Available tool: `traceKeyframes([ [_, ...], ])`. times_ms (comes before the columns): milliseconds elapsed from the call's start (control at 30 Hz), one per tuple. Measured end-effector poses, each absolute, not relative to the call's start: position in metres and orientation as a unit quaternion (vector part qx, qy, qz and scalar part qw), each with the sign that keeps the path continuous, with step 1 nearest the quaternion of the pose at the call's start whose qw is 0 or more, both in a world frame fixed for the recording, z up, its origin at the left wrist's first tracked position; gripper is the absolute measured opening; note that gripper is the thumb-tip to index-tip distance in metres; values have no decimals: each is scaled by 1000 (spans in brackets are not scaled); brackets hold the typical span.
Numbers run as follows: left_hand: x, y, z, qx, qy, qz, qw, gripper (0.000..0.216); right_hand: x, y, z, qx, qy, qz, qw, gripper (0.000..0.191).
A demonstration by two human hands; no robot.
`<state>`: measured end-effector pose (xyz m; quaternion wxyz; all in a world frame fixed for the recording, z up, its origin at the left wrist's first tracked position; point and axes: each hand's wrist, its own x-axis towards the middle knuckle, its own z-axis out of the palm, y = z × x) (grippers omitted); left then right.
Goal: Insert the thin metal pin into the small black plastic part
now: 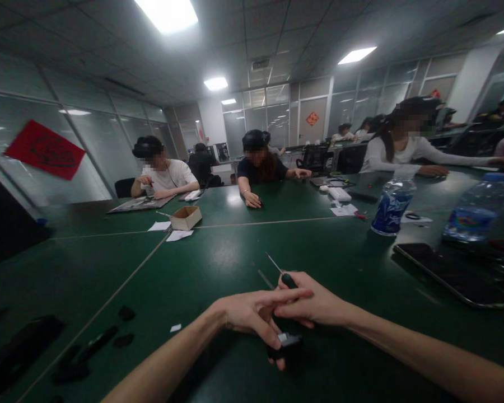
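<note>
Just above the green tabletop (pixel 218 274), my two hands meet and overlap. My left hand (pixel 247 314) pinches a small black part (pixel 293 341) with a pale grey patch, thumb on top and fingertips beneath it. The index finger of this hand stretches across the fingers of my right hand (pixel 319 299). A screwdriver (pixel 288 280) with a dark handle is held in my right hand, its thin metal shaft pointing up and away to the left. The fingers hide part of its handle. What the black part is cannot be made out.
Black pieces (pixel 96 344) and a white scrap (pixel 175 328) lie to the left. A phone (pixel 449 271) and two water bottles (pixel 392 204) are at the right. Farther off stands a cardboard box (pixel 186 218); people sit across the table.
</note>
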<state>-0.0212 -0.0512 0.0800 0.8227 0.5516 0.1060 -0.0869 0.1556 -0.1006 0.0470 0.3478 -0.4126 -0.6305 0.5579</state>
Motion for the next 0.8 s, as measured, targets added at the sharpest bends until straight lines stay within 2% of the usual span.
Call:
traceKeyframes([
  [233,-23,-50,69,530,108,-58,839,97,146,-104,48,-485,-668,405,393,21],
  [433,-25,-47,65,549,108,-57,827,95,146,-105,52,-462,-669,438,384,20],
  [600,-27,-37,63,538,98,-10,837,95,164,-93,57,-456,-672,459,360,30],
  [700,-28,-27,57,524,121,89,838,85,182,-81,50,-527,-697,322,365,25],
  [800,-28,-15,45,513,159,203,819,73,194,-73,37,-588,-714,180,334,24],
])
